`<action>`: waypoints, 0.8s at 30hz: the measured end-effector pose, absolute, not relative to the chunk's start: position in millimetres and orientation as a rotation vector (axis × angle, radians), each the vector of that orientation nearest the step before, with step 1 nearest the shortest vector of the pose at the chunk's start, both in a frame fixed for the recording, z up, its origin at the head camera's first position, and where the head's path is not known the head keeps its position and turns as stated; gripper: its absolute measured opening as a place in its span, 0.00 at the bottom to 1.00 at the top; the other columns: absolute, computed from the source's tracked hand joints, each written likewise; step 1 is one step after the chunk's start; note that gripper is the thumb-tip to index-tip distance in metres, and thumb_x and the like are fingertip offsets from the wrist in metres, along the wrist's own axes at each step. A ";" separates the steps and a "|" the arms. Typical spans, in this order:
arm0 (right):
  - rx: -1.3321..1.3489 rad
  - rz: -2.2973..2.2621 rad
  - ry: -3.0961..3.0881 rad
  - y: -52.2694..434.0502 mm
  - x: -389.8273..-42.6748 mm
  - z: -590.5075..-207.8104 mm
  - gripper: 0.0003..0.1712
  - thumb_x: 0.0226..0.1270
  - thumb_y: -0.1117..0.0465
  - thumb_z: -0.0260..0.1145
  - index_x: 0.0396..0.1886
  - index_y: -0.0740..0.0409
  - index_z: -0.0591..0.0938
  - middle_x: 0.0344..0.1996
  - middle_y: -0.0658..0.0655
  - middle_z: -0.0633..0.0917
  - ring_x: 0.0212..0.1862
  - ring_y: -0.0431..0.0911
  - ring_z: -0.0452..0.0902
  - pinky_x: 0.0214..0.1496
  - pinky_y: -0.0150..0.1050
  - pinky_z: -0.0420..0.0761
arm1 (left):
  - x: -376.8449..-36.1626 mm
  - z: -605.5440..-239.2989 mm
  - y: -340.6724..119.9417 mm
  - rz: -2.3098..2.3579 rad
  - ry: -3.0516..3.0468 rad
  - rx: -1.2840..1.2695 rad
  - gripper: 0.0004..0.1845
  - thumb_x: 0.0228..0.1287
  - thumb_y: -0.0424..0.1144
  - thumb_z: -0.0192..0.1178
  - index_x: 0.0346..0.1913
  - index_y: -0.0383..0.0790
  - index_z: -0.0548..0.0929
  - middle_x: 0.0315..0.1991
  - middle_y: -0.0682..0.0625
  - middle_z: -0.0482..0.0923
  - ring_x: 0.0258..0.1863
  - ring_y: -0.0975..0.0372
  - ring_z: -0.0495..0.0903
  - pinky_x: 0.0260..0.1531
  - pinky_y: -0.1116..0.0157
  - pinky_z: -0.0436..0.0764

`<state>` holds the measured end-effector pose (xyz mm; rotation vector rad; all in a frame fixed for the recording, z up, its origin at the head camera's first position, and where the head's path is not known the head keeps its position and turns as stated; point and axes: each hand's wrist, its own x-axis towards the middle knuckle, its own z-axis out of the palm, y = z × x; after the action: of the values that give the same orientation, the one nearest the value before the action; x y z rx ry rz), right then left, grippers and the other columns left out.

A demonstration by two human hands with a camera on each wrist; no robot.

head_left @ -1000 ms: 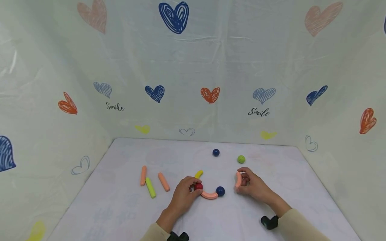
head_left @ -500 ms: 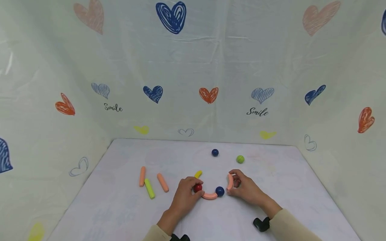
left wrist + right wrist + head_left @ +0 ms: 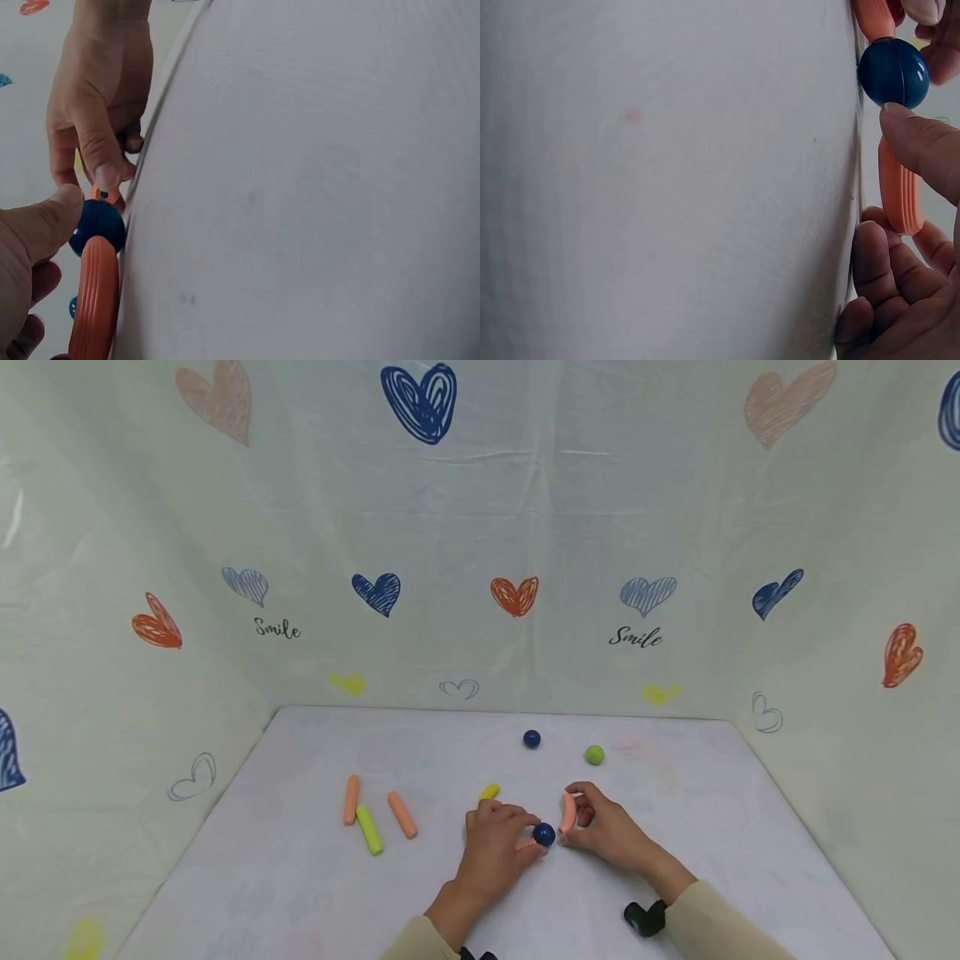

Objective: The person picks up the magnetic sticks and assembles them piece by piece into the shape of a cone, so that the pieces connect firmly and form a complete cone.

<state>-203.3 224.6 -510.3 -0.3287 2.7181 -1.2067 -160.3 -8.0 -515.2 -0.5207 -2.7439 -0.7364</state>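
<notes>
My left hand (image 3: 491, 847) holds a dark blue ball (image 3: 543, 834) between thumb and index finger. A ridged, curved orange rod (image 3: 95, 300) meets this ball on its left side. The red ball at that rod's other end is mostly behind the left hand in the head view. Beyond the left hand the end of a yellow rod (image 3: 490, 791) shows. My right hand (image 3: 611, 831) pinches another curved orange rod (image 3: 568, 812) by its ends, just right of the blue ball. In the right wrist view, the right thumb tip (image 3: 898, 112) is right at the ball.
On the left of the white table (image 3: 247, 877) lie two straight orange rods (image 3: 351, 800) (image 3: 402, 814) and a yellow-green rod (image 3: 369, 829). Farther back are a second blue ball (image 3: 532, 739) and a green ball (image 3: 595, 755). A heart-printed curtain (image 3: 480, 527) surrounds the table.
My left hand has gone from the red ball rightward to the blue ball. My right hand has brought its curved orange rod leftward, close to the blue ball.
</notes>
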 end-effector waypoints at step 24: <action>-0.409 -1.241 2.683 222.9 -200.4 -510.2 0.43 0.57 0.54 0.84 0.68 0.56 0.73 0.52 0.53 0.85 0.42 0.42 0.74 0.41 0.32 0.73 | -154.8 -519.1 -0.5 -0.691 -2.659 -0.482 0.16 0.55 0.46 0.81 0.48 0.54 0.93 0.45 0.61 0.90 0.49 0.62 0.75 0.44 0.63 0.67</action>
<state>-200.4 222.9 -510.2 -0.4086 2.6828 -1.2406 -154.8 -0.5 -519.1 -0.4822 -2.6589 -0.6906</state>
